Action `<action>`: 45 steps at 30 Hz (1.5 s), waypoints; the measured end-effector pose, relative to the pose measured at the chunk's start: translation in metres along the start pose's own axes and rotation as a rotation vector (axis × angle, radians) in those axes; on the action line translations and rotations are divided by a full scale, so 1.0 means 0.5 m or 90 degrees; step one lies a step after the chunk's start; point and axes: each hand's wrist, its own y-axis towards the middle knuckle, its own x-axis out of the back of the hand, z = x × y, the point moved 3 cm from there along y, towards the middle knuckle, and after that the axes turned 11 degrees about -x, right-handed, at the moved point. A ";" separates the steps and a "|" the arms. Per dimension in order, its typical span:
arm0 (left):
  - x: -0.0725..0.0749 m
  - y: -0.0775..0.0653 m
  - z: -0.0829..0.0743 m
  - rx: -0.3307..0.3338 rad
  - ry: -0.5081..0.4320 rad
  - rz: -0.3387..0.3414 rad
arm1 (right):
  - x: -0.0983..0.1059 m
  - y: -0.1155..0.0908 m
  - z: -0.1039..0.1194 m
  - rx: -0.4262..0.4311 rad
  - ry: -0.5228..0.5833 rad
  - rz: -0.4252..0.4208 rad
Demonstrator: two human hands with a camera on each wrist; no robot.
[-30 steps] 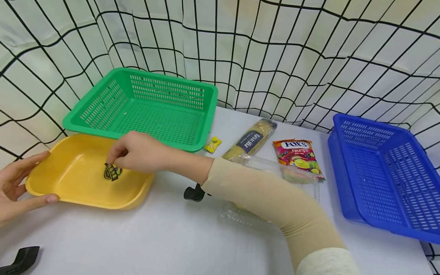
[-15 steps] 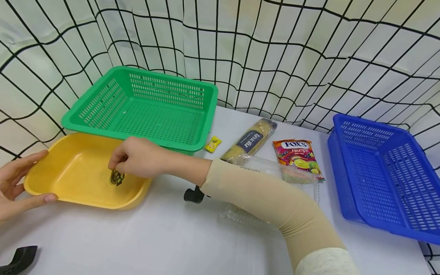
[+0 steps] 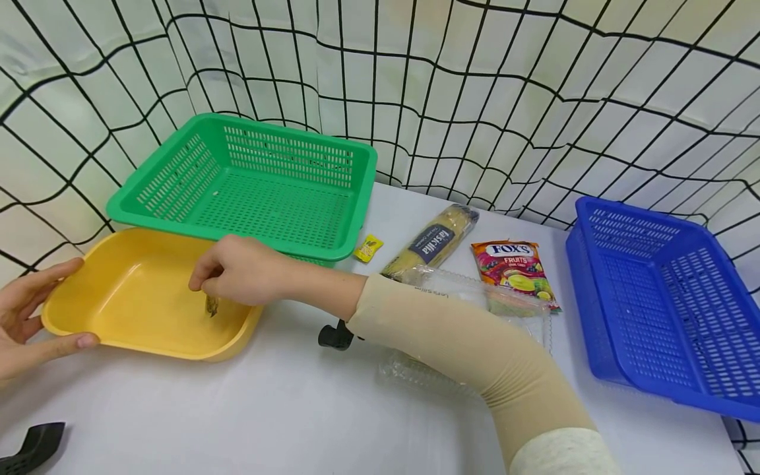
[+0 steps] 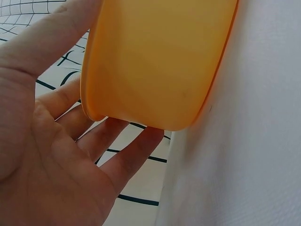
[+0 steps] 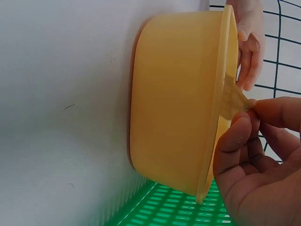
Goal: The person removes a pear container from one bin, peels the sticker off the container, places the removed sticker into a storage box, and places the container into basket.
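My right hand (image 3: 240, 270) is over the yellow basin (image 3: 139, 307), pinching a small yellowish packet with dark print (image 3: 211, 305) by its end. In the right wrist view the packet (image 5: 233, 100) hangs from the thumb and fingertips at the basin's rim, its lower part hidden by the wall. At the basin's left end my left hand (image 3: 30, 323) holds the rim, thumb on the near side and fingers on the far side. The left wrist view shows the fingers against the basin's outer wall (image 4: 150, 61).
Behind the basin stands a green basket (image 3: 279, 204). A small yellow candy (image 3: 368, 249), a pasta bag (image 3: 436, 241), a Fox's candy bag (image 3: 516, 270) and clear plastic packaging (image 3: 427, 373) lie to the right. A blue basket (image 3: 671, 316) stands far right, with black pieces (image 3: 335, 336) in front.
My right hand has shifted slightly right and the pinched packet has turned, so less of its printed face shows. My left hand keeps its hold on the basin.
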 end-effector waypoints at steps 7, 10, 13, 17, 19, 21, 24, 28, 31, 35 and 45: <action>-0.001 0.001 -0.012 -0.003 0.000 -0.002 | -0.003 0.001 0.004 -0.017 0.000 0.004; -0.001 0.001 -0.011 -0.004 -0.005 -0.003 | -0.004 0.001 0.005 -0.015 -0.001 0.006; -0.001 -0.001 -0.005 -0.006 -0.005 -0.002 | -0.005 0.001 0.007 -0.019 -0.003 0.007; -0.002 -0.003 0.009 -0.008 0.000 0.002 | -0.005 -0.002 0.007 -0.019 -0.007 0.005; -0.003 -0.004 0.018 -0.009 0.002 0.006 | -0.006 -0.004 0.006 -0.023 -0.007 0.006; -0.003 -0.004 0.027 -0.007 0.002 0.010 | -0.005 -0.007 0.006 -0.026 -0.005 0.008; -0.001 -0.004 0.035 -0.006 0.008 0.011 | -0.002 -0.015 0.007 -0.024 -0.003 0.010; -0.002 -0.001 0.028 0.003 0.019 0.011 | 0.007 -0.036 0.006 -0.002 -0.001 0.009; -0.008 -0.001 0.022 0.039 0.055 0.020 | 0.015 -0.060 0.000 0.011 0.006 0.008; -0.013 0.020 -0.021 0.100 0.158 0.032 | 0.031 -0.097 -0.010 0.018 0.025 -0.001; -0.013 0.132 -0.210 0.035 0.220 -0.028 | 0.076 -0.184 -0.064 0.002 0.077 -0.049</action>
